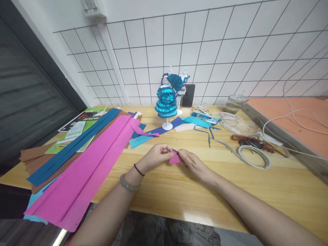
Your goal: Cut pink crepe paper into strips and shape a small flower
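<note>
Left hand [155,155] and right hand [192,163] are meeting mid-table, both pinching a small pink paper piece [175,159] at the fingertips, one on each side. The piece is sitting low over the table [230,184]; can't tell if it's touching. The long pink sheet [84,177] is lying near on the left. Risk, my read: with a tiny piece and a fingertip-only grip, uneven pull could tear it or crease it crooked. A slip would drop it.
</note>
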The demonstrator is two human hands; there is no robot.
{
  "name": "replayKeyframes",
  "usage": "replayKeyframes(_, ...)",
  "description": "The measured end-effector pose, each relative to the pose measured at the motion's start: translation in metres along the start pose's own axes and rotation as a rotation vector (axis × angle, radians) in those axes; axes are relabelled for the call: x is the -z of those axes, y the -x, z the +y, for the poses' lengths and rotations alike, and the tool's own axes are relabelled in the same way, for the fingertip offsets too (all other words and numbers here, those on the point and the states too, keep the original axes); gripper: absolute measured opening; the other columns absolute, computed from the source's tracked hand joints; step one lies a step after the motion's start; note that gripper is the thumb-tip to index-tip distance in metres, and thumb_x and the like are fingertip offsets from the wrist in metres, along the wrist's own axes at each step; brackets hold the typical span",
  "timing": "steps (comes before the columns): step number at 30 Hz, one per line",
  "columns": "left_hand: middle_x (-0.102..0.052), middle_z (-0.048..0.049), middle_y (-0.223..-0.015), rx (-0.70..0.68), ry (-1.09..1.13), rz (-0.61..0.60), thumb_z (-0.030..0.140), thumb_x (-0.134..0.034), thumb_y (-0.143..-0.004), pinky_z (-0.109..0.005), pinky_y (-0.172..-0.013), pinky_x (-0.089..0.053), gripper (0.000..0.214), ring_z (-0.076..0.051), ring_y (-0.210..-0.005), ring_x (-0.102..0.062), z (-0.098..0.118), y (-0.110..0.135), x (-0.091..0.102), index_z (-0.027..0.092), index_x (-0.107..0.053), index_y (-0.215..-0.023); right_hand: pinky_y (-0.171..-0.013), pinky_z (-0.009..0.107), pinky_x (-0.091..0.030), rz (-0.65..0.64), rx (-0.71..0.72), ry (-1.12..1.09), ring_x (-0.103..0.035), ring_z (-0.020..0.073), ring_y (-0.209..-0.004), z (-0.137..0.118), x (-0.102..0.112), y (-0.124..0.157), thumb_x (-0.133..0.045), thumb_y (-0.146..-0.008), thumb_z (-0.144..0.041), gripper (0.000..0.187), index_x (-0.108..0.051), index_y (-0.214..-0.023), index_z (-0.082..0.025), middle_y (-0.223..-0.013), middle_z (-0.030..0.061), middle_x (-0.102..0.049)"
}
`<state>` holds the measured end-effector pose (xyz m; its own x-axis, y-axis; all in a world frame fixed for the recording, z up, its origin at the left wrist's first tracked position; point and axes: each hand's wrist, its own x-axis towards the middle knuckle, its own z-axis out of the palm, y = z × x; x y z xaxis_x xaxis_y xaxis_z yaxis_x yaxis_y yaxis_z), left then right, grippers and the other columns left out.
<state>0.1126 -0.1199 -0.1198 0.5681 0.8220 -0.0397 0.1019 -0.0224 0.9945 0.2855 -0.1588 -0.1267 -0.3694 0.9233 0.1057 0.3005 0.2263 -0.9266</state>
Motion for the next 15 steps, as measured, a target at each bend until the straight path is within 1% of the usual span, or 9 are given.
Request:
replayKeyframes(6,-0.056,-0.0009,-0.066,0.012,0.001,-0.001,0.036,-0.062,-0.071,-0.022,-0.061,-0.039,0.025,-0.009,-0.061,-0.05,0.0033,0.0004,-0.0005,0.012,-0.056,-0.073,-0.056,0.025,-0.028,-0.001,-0.002,0.018,-0.031,0.0114,-0.057,0.0011,0.0006,0.0011,-0.024,-0.092,-0.045,0.039,-0.033,-0.064,-0.02,-0.061,-0.0037,-0.031)
replayKeyframes(15,-0.056,-0.0013,-0.068,0.005,0.017,-0.003,0.036,-0.062,-0.071,-0.022,-0.061,-0.039,0.024,-0.01,-0.062,-0.051,-0.0002,-0.0005,0.0005,0.012,-0.056,-0.075,-0.055,0.025,-0.029,0.006,0.003,0.047,-0.031,0.0111,-0.057,0.0018,0.0004,0.0014,-0.022,-0.092,-0.046,0.04,-0.034,-0.064,-0.02,-0.061,-0.0036,-0.032)
